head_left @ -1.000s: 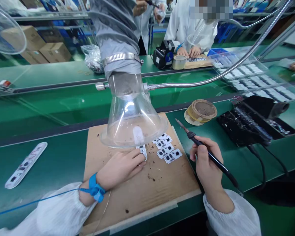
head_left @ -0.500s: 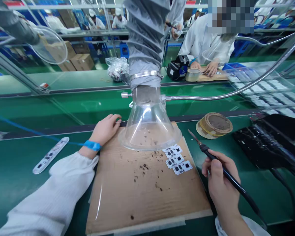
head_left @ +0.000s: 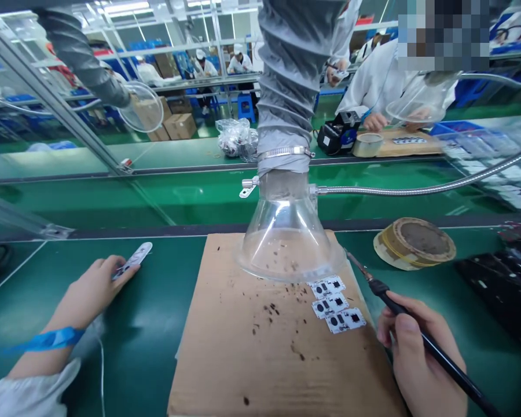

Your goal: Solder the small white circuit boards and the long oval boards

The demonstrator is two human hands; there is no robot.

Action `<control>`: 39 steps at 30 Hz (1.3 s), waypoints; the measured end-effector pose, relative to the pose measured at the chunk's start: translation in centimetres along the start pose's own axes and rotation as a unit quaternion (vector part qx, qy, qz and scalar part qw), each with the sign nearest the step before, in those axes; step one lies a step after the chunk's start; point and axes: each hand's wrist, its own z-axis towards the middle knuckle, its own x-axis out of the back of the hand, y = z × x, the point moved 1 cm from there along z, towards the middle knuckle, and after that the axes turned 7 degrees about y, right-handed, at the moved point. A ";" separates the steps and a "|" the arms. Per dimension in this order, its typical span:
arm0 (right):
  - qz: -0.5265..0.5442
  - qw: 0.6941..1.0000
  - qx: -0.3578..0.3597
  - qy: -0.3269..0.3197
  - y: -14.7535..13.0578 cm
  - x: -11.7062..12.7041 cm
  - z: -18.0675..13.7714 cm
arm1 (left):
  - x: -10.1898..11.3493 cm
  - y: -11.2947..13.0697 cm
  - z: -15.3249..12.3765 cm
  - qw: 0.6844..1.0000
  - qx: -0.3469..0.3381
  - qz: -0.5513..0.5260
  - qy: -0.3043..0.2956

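Note:
My left hand [head_left: 91, 292] reaches out to the left over the green bench, its fingertips on the near end of a long white circuit strip [head_left: 133, 259]. A blue wrist strap [head_left: 43, 340] circles that wrist. My right hand [head_left: 421, 353] is closed round a black soldering iron [head_left: 417, 330], whose tip points up-left toward the clear fume hood [head_left: 289, 243]. Three small white circuit boards [head_left: 336, 304] lie in a row on the brown cardboard mat [head_left: 260, 347], just left of the iron.
A grey ribbed duct [head_left: 293, 75] with a flexible metal arm [head_left: 417, 188] holds the hood. A brown tip-cleaner pad [head_left: 414, 243] sits at right, black equipment [head_left: 503, 289] beyond it. Across the conveyor, a person in white [head_left: 386, 87] works beside a tape roll [head_left: 367, 145].
My left hand left the mat's far edge and swung left to the long white strip. The view shifted left; my right hand kept the iron in place.

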 end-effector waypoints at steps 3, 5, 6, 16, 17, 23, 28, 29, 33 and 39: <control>-0.004 1.000 -0.002 -0.005 0.0 0.1 0.0 | 1.4 2.9 0.9 0.998 0.044 -0.001 -0.043; -0.008 1.000 -0.011 -0.003 0.1 0.2 -0.1 | 2.3 5.8 1.0 0.997 0.033 -0.024 -0.064; -0.009 1.000 -0.013 -0.003 0.2 0.3 -0.1 | 2.6 7.6 0.7 0.996 0.017 -0.038 -0.075; -0.019 0.999 0.038 -0.019 0.6 0.1 0.5 | 2.0 25.8 -5.7 0.956 -0.263 -0.039 -0.119; -0.013 0.999 0.045 -0.020 0.6 0.1 0.5 | 2.0 26.6 -5.9 0.954 -0.270 -0.035 -0.121; 0.005 0.998 0.053 -0.042 0.6 0.0 0.2 | 2.5 27.7 -4.3 0.886 -0.360 -0.256 -0.143; 0.020 0.997 0.061 -0.049 0.6 0.0 0.3 | 1.3 25.4 -1.9 0.813 -0.420 -0.391 -0.098; 0.023 0.997 0.060 -0.050 0.4 -0.1 0.3 | 0.9 24.7 -1.7 0.812 -0.425 -0.389 -0.097; 0.040 0.997 0.031 -0.066 -1.1 -1.1 -0.2 | -0.8 22.7 -1.2 0.812 -0.418 -0.398 -0.087; 0.067 0.992 0.010 -0.108 -2.9 -3.9 -3.4 | -0.8 21.4 -1.0 0.769 -0.461 -0.437 -0.068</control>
